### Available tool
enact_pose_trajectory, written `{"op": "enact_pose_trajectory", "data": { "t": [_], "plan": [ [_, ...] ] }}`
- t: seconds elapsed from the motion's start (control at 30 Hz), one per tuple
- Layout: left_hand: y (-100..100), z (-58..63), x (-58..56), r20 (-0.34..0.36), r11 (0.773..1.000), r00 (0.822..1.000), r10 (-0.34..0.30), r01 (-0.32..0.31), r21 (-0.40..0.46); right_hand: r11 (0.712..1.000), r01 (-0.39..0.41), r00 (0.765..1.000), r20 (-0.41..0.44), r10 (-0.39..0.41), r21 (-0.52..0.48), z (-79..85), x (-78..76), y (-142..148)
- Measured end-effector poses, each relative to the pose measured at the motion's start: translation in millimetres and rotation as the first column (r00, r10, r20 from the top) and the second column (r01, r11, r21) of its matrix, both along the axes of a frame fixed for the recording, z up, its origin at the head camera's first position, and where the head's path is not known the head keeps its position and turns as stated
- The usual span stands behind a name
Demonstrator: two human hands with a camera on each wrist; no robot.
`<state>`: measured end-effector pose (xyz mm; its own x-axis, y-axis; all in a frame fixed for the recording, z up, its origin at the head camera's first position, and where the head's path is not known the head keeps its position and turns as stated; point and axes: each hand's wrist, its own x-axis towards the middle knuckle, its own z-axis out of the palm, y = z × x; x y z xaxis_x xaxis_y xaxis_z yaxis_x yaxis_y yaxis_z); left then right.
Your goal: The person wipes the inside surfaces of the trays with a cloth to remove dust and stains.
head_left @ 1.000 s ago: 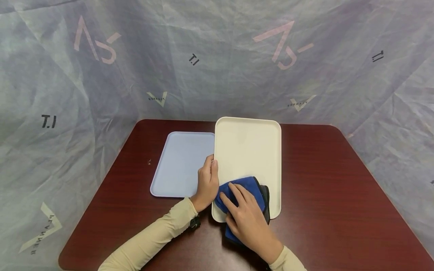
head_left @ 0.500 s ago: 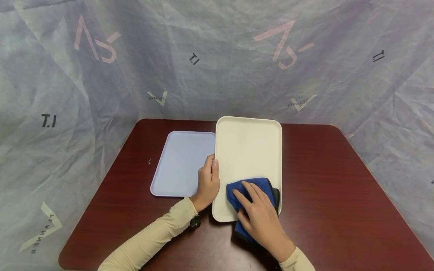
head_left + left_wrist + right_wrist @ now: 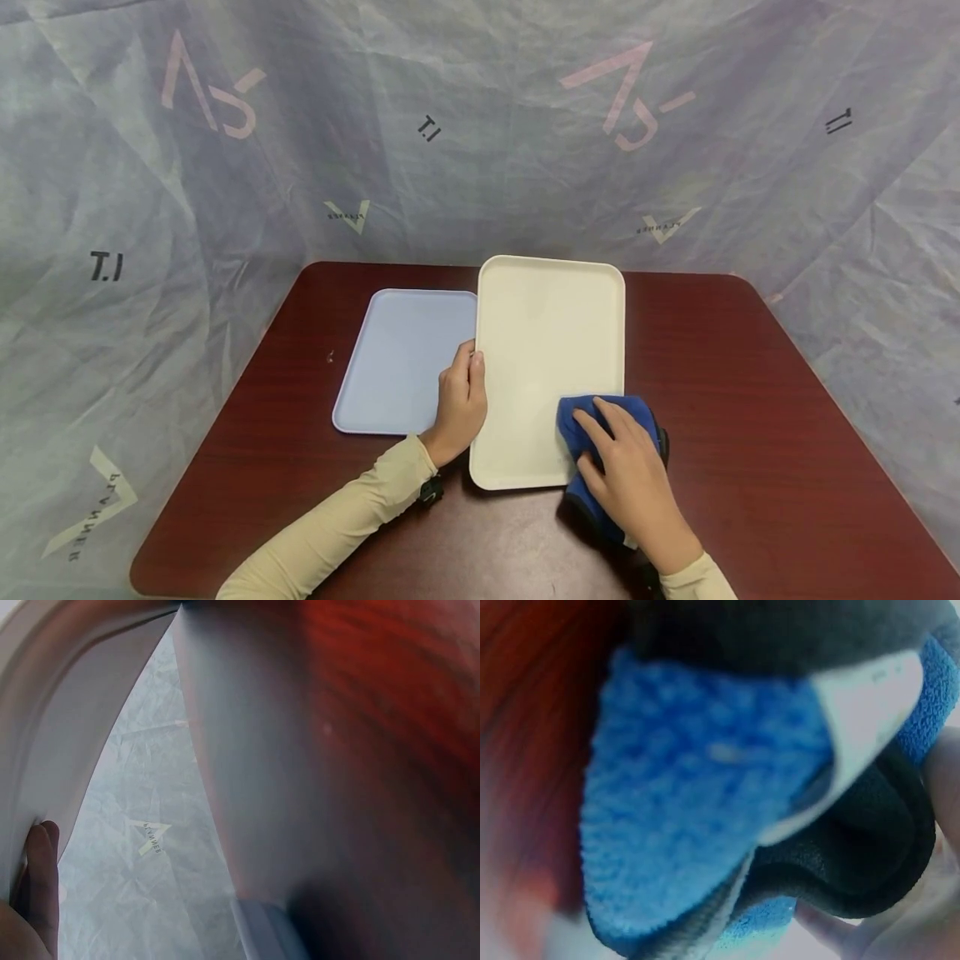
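A cream rectangular tray (image 3: 540,350) is held up off the table, tilted. My left hand (image 3: 459,404) grips its left rim, thumb on the near face; in the left wrist view the fingers (image 3: 43,877) lie against the tray's underside. On the tray's lower right corner is a folded blue cloth (image 3: 581,421) with dark edging, covering that corner and reaching past the right rim. My right hand (image 3: 626,462) holds the cloth with bent fingers spread over it. In the right wrist view the fluffy blue cloth (image 3: 697,795) hangs in folds, showing a white label and dark lining.
A light blue tray (image 3: 405,358) lies flat on the dark red table (image 3: 720,400), partly behind the cream tray and left hand. A grey printed sheet (image 3: 480,167) surrounds the table at the back and sides.
My right hand and the blue cloth have slid right along the cream tray's lower part, from its left side to past its right rim. The left hand keeps its grip, nearly still.
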<state>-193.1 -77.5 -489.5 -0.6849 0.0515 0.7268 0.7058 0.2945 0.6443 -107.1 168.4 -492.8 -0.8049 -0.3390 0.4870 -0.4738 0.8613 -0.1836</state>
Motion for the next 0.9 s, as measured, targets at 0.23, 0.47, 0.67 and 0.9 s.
{"op": "enact_pose_trajectory", "data": {
  "t": [0.23,0.47,0.67,0.9],
  "plan": [
    [-1,-1.6,-0.7,-0.012,1.0,1.0,0.0,0.0,0.012,1.0,0.02,1.0,-0.008,-0.02,0.004,-2.2,-0.5,10],
    [-2,-2.6,-2.1,-0.008,1.0,1.0,0.001,-0.001,0.018,0.999,0.023,1.0,0.003,-0.023,0.025,-1.6,1.8,8],
    [-1,-1.0,-2.1,-0.003,1.0,1.0,0.017,-0.017,0.022,0.999,0.028,0.999,0.021,-0.029,0.036,-1.4,7.3,6],
    [3,13.0,7.1,0.009,0.999,1.0,0.019,-0.019,0.033,0.999,0.027,1.0,0.013,-0.027,0.024,-1.9,6.9,4]
  ]
}}
